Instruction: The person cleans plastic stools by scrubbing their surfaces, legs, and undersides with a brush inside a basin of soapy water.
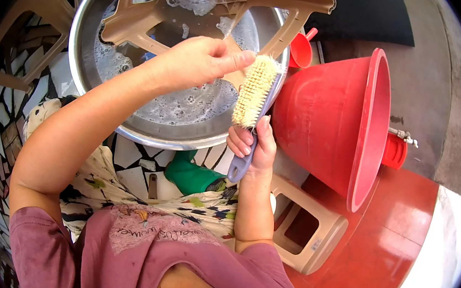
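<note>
Pale broken-tile mosaic (128, 153) lies beneath me, with glossy red flooring (399, 232) on my right. Nearest, my right hand (263, 152) wraps its fingers round the handle of a blue-grey plastic brush with cream bristles (257, 88). My left hand (199, 60) is at its bristled end, fingers curled together and thumb stretched to the bristles; whether it pinches anything I can't tell.

Just beyond, a tan moulded plastic seat with a latticed panel (287, 16) leans in a wide round metal basin (159, 139) of sudsy water. It's soaped: foam sits on it, unrinsed, and the brush is held clear of it. How much has been scrubbed, I can't say.

To my right are a small tan plastic stool (329, 239) and a big red plastic tub (322, 114). Farther off lie a red plastic dipper (300, 51) and a metal tap (403, 136).

Counting up: one brush, one basin, one big tub, one dipper, one tap, and three tan pieces, the third a tan plastic frame (27, 8) on my left.
</note>
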### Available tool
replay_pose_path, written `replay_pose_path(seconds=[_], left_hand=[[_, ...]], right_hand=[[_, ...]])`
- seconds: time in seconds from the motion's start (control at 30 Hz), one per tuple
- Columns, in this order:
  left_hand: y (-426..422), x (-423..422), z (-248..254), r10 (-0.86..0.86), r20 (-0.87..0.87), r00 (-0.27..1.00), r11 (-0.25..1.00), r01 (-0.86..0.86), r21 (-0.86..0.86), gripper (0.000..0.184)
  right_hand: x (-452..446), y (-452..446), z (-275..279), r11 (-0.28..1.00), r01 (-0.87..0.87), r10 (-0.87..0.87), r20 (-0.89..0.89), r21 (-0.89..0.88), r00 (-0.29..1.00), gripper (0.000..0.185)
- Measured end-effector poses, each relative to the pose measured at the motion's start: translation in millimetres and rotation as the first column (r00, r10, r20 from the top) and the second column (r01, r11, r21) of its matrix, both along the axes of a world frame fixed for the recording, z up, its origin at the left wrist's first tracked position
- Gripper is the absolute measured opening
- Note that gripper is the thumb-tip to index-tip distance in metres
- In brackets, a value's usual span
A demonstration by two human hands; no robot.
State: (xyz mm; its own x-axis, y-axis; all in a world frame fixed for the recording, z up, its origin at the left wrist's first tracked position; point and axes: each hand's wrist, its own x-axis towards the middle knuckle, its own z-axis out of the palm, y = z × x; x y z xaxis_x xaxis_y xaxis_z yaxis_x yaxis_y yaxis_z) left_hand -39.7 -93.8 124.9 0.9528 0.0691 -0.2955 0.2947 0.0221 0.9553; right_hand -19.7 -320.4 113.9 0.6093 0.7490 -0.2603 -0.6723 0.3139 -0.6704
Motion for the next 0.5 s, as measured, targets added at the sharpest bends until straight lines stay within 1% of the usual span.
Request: replay_pose_path(seconds=[0.03,0.1,0.13,0.17,0.2,0.23,0.27,0.3,0.33,0.37,0.43,0.5], left_hand=[[-2.5,0.4,-4.6,0.002,-0.002,1.0,1.0,-0.002,0.0,0.04],[-8.0,-0.6,-9.6,-0.067,0.166,0.984,0.992,0.047,0.12,0.06],[-9.5,-3.7,-6.7,-0.125,0.194,0.973,0.981,0.092,0.17,0.038],[-9.9,-4.7,-6.6,-0.123,0.193,0.973,0.981,0.091,0.17,0.038],[-10.4,-5.2,-6.7,-0.12,0.262,0.958,0.989,0.091,0.119,0.035],[-10.7,-5.3,-6.7,-0.112,0.33,0.937,0.993,0.096,0.067,0.032],[-8.9,-4.2,-6.6,-0.114,0.33,0.937,0.993,0.097,0.067,0.032],[-4.6,-2.7,-5.3,0.05,0.302,0.952,0.984,0.004,-0.177,0.03],[0.9,-0.5,-4.0,0.203,0.235,0.951,0.909,-0.093,-0.407,0.029],[10.0,2.3,-2.0,0.311,0.229,0.922,0.887,-0.195,-0.42,0.028],[34.9,12.3,-9.4,0.455,0.27,0.848,0.781,-0.235,-0.579,0.027],[48.2,17.0,-8.7,0.556,0.314,0.77,0.691,-0.218,-0.689,0.026]], right_hand=[[-0.5,0.6,-2.0,1.0,-0.021,0.021,0.011,0.002,1.0,0.029],[-2.9,2.1,-4.6,0.999,-0.045,0.045,0.02,0.003,0.999,0.029],[-4.5,2.6,-5.4,0.998,-0.063,0.063,0.004,-0.002,0.998,0.035],[-5.4,2.8,-6.2,0.997,-0.079,0.079,-0.012,-0.006,0.997,0.04],[-5.5,1.9,-7.9,0.996,-0.087,0.087,-0.036,0.0,0.996,0.046],[-5.3,1.4,-8.9,0.996,-0.087,0.086,-0.036,0.0,0.996,0.046],[-4.8,0.9,-9.5,0.996,-0.079,0.084,-0.088,0.05,0.993,0.04],[-4.6,0.1,-9.5,0.993,-0.068,0.081,-0.139,0.099,0.987,0.034],[-3.7,-0.2,-8.8,0.993,-0.065,0.078,-0.136,0.098,0.988,0.034],[-2.8,-0.4,-8.0,0.988,-0.074,0.093,-0.139,0.133,0.986,0.036],[-1.7,0.6,-3.8,0.982,-0.085,0.109,-0.141,0.169,0.984,0.039],[-2.0,3.0,3.9,0.982,-0.077,0.1,-0.131,0.173,0.986,0.042]])
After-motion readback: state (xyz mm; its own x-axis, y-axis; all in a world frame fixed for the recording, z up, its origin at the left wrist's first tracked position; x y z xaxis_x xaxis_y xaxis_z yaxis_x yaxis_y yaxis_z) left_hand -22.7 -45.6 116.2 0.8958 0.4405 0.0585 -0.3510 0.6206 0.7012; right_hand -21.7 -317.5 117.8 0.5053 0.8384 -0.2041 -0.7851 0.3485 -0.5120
